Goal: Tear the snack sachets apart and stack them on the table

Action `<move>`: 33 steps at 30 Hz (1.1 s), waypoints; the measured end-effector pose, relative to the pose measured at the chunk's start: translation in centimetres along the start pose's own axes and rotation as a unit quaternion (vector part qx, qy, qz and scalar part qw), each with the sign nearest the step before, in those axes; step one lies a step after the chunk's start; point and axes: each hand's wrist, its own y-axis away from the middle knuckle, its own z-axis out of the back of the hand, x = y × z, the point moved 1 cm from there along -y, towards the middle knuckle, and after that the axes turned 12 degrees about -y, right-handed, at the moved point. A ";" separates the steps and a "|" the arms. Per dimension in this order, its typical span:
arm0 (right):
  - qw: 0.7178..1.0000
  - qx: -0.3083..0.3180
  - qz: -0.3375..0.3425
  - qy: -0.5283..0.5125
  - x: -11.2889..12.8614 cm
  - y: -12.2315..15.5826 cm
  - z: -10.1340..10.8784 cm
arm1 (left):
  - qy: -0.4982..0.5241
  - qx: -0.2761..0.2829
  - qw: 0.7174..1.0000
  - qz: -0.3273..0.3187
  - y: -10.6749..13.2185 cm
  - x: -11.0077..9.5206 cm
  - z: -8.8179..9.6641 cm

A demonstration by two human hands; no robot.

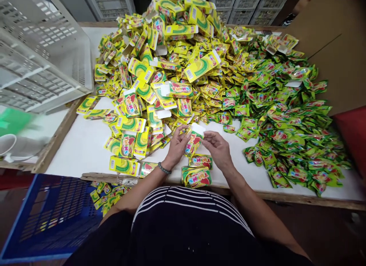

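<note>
My left hand (177, 144) and my right hand (217, 146) hold one small yellow-green carton (194, 138) between them, just above the white table (82, 144). Its white end flap stands open at the top. The left fingers wrap the carton's side; the right fingertips pinch near the flap. Two filled cartons (197, 176) lie stacked at the table's near edge below my hands. A heap of flat and folded cartons (160, 68) rises behind, and a spread of green-yellow sachets (286, 117) covers the right side.
A white slatted crate (37, 56) lies tipped at the upper left. A blue crate (48, 216) with several loose sachets beside it sits on the floor at lower left. Grey crates stand along the back. Brown cardboard (337, 48) leans at the right.
</note>
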 end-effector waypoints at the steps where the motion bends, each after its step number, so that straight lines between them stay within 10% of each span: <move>1: 1.000 0.010 -0.007 -0.006 -0.1 0.1 -0.1 | 0.000 0.008 1.000 0.001 0.0 0.1 0.0; 9: 0.997 0.057 -0.050 0.014 0.4 -0.4 0.6 | 0.002 0.098 0.995 0.037 0.3 0.2 -0.2; 17: 0.993 0.069 -0.018 0.098 2.0 -0.4 0.6 | 0.005 0.028 0.999 0.037 -0.1 0.6 0.0; 27: 0.989 0.025 -0.132 -0.056 1.0 -1.2 1.6 | -0.006 0.066 0.998 0.014 -0.1 0.8 -0.1; 33: 0.994 0.072 -0.086 0.007 1.3 -0.3 2.3 | -0.009 0.076 0.997 0.003 0.2 0.6 0.0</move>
